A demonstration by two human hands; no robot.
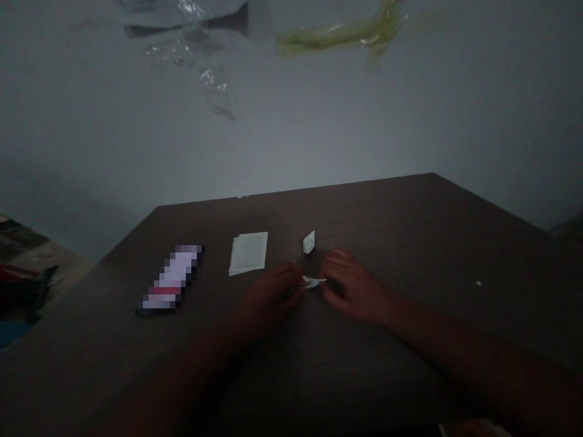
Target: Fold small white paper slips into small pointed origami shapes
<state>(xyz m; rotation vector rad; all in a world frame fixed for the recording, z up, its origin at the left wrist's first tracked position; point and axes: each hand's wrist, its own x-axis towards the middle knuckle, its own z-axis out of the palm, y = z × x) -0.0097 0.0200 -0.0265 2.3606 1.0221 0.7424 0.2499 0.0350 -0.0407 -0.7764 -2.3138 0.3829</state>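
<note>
Both my hands rest on a dark wooden table [410, 230] in dim light. My left hand [273, 294] and my right hand [353, 285] meet over a small white piece [313, 281], each pinching one end of it with closed fingers. I cannot make out what the piece is. A small white block [308, 241] stands just beyond my hands. A printed white paper sheet [248, 252] lies to the left of the block.
A flat black-edged object with a blurred-out face [170, 279] lies at the left of the table. A tiny white speck [478, 283] lies at the right. Clear plastic wrappings [218, 91] and a yellowish strip [341, 33] show on the pale surface behind the table.
</note>
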